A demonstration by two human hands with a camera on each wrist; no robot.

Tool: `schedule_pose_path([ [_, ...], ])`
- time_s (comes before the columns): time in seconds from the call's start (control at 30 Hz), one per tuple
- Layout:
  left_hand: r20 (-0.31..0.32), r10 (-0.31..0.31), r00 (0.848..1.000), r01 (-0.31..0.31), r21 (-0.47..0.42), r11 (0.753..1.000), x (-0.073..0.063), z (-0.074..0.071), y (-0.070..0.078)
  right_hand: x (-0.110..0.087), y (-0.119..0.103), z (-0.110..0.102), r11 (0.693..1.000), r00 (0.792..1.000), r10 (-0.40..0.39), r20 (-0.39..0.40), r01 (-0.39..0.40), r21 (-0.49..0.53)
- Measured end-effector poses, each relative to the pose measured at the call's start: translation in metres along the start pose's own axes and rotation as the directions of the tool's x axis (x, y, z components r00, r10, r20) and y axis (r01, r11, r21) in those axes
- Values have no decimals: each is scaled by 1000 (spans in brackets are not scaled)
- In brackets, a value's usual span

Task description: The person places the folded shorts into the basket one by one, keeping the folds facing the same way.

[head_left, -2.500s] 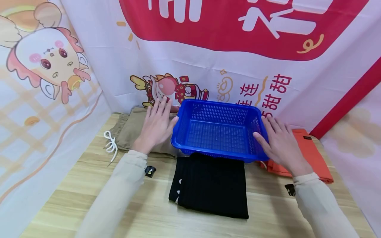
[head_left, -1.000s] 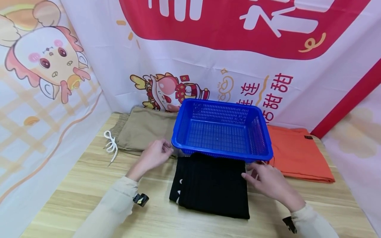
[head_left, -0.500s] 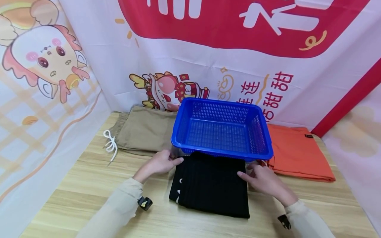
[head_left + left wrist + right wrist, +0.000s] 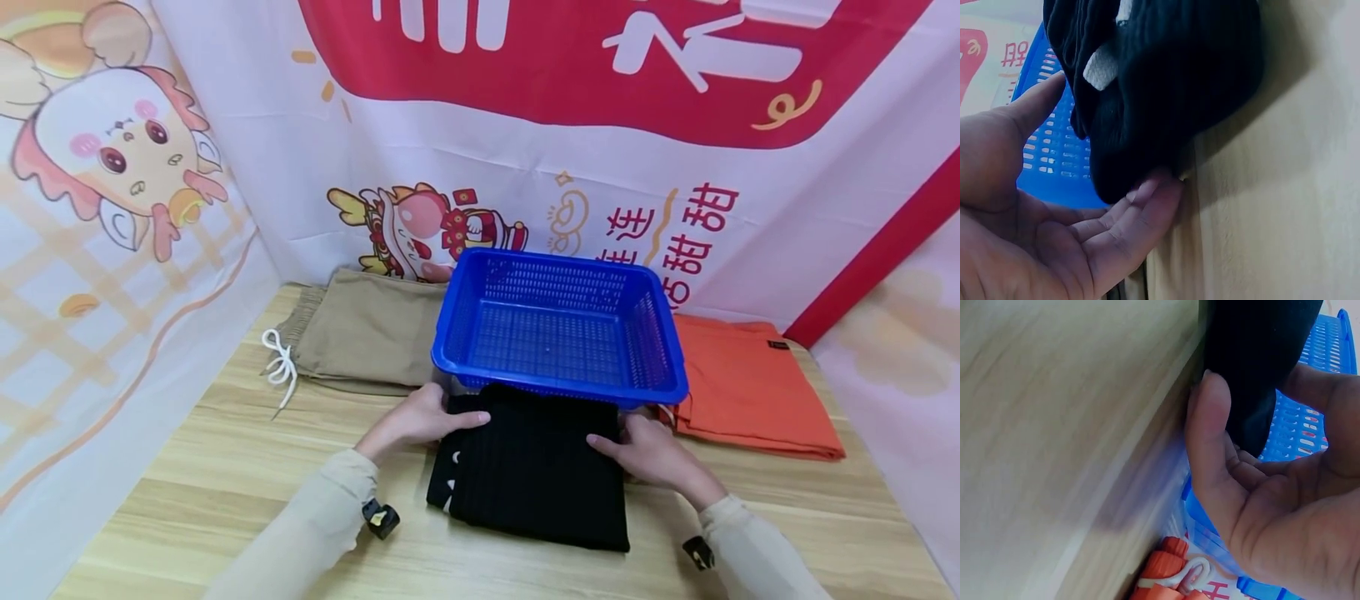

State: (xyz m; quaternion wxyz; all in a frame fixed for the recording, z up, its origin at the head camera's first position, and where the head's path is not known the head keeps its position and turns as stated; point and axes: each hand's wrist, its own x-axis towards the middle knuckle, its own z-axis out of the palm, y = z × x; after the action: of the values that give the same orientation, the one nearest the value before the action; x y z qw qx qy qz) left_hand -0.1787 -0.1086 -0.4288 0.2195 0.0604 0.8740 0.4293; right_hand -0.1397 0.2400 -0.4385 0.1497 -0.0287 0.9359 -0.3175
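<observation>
A folded black garment (image 4: 543,475) with small white marks along its left side lies flat on the wooden table, in front of the blue basket. My left hand (image 4: 427,417) is at its upper left edge, thumb over the top; in the left wrist view the fingers (image 4: 1147,212) reach in under the fold. At the opposite edge my right hand (image 4: 656,450) holds the cloth with the thumb on top, and the right wrist view shows its fingers (image 4: 1210,419) curled around the side from below.
An upright blue plastic basket (image 4: 558,392) with slotted walls stands behind the garment, nothing inside. To its left lie folded khaki bottoms (image 4: 375,333) with a white drawstring (image 4: 279,367). Folded orange clothing (image 4: 750,392) lies right of it. A printed cloth backdrop (image 4: 480,150) rises behind.
Both hands have come down from beside the basket to the black garment's side edges and closed in toward each other, thumbs now over the cloth. The basket and garments stay put.
</observation>
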Motion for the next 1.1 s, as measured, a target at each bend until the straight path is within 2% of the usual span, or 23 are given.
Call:
schedule_pose_path([
  [0.23, 10, -31, 999, 32, -161, 986, 1, 5, 0, -1, -3, 3, 994, 998, 57, 25, -59, 94],
  [0.4, -33, -87, 996, 82, -144, 986, 1, 10, 2, 0, -3, 4, 994, 999, 41, 15, -42, 98],
  [0.53, -55, -104, 993, 97, -124, 987, 1, 15, 3, 0, -1, 5, 994, 1000, 23, 4, -23, 109],
  [0.7, -21, -109, 994, 105, -139, 985, 0, 18, 5, -2, 1, 4, 983, 997, 67, 34, -72, 170],
  [0.8, 15, -86, 996, 88, -166, 982, 0, 19, 5, -3, 1, 3, 969, 994, 87, 63, -99, 227],
  [0.9, 68, -4, 998, 19, -220, 975, 0, 19, 6, -4, 0, 1, 955, 993, 86, 84, -106, 275],
  [1.0, 127, 85, 988, -46, -283, 958, 2, 19, 7, -6, -1, 0, 940, 992, 64, 106, -96, 328],
  [1.1, 156, 144, 977, -89, -316, 945, 1, 18, 8, -9, -1, -3, 925, 990, 29, 136, -78, 373],
])
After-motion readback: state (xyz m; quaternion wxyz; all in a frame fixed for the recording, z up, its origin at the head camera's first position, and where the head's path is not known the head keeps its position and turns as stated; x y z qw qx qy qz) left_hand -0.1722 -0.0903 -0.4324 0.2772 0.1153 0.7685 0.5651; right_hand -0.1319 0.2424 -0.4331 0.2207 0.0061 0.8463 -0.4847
